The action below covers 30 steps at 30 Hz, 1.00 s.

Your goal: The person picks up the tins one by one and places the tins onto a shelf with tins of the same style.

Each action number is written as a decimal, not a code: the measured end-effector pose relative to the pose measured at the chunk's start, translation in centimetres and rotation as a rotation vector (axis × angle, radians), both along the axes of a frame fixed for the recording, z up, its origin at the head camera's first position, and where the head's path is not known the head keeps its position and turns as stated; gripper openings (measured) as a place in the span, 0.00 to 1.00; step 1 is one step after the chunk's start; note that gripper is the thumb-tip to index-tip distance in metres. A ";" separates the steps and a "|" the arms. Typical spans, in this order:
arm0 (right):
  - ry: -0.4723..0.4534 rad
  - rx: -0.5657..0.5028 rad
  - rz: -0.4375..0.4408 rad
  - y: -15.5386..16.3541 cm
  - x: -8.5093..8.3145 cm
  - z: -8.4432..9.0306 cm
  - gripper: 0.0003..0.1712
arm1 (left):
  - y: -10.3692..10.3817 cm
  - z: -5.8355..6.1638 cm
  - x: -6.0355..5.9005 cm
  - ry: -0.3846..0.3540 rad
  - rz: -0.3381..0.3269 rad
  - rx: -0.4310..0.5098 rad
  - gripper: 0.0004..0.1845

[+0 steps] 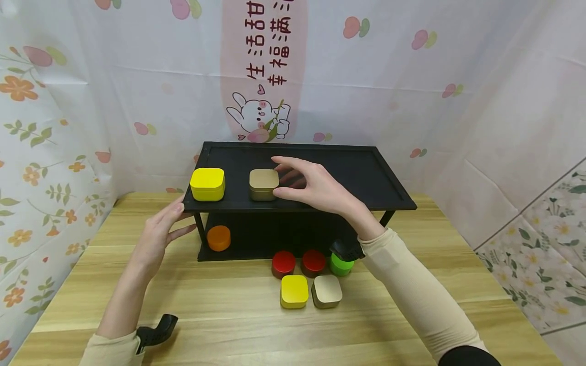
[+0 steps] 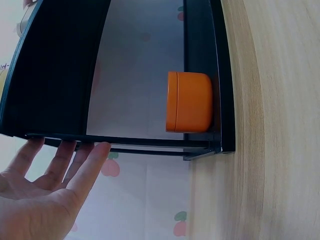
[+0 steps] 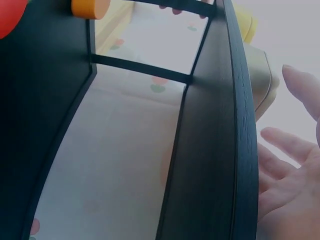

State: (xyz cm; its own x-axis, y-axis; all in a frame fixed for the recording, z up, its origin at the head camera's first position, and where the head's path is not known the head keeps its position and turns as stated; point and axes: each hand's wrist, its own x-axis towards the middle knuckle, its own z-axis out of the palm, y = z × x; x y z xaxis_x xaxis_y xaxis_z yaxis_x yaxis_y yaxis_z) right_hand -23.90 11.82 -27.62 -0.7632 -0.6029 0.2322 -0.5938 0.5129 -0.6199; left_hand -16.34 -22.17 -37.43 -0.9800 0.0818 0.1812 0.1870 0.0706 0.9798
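A black two-tier shelf [image 1: 339,175] stands on the wooden table. On its top board, a gold square tin [image 1: 264,185] sits to the right of a yellow square tin [image 1: 208,185]. My right hand [image 1: 313,184] is just right of the gold tin, thumb and fingers spread apart; the right wrist view shows a gap between the fingers and the tin. At the shelf's left end, my left hand [image 1: 157,229] touches the side edge with extended fingertips [image 2: 102,148]. On the lower board below stands an orange round tin [image 2: 192,102].
In front of the shelf stand two red round tins [image 1: 283,264], a green round tin [image 1: 341,266], a second yellow tin [image 1: 294,292] and a second gold tin [image 1: 327,291]. A patterned curtain [image 1: 174,86] hangs close behind the shelf.
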 end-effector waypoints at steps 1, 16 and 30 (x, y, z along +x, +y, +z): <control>0.002 -0.006 -0.002 0.1 0.1 0.0 0.40 | 0.0 0.0 0.0 -0.002 0.000 0.001 0.31; 0.089 -0.113 -0.040 2.3 2.3 -0.2 0.38 | 0.0 -0.1 -0.1 0.002 -0.002 0.010 0.30; 0.193 -0.244 -0.073 4.6 5.2 -1.2 0.33 | -0.1 -0.2 -0.1 0.016 -0.020 0.038 0.28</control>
State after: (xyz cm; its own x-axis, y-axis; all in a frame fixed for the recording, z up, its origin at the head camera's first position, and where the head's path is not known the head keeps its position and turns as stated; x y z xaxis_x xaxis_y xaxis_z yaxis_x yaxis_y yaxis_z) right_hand -18.65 16.42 -28.80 -0.7302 -0.4568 0.5081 -0.6796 0.4088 -0.6091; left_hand -16.46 -22.23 -37.60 -0.9753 0.0940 0.1998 0.2033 0.0292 0.9787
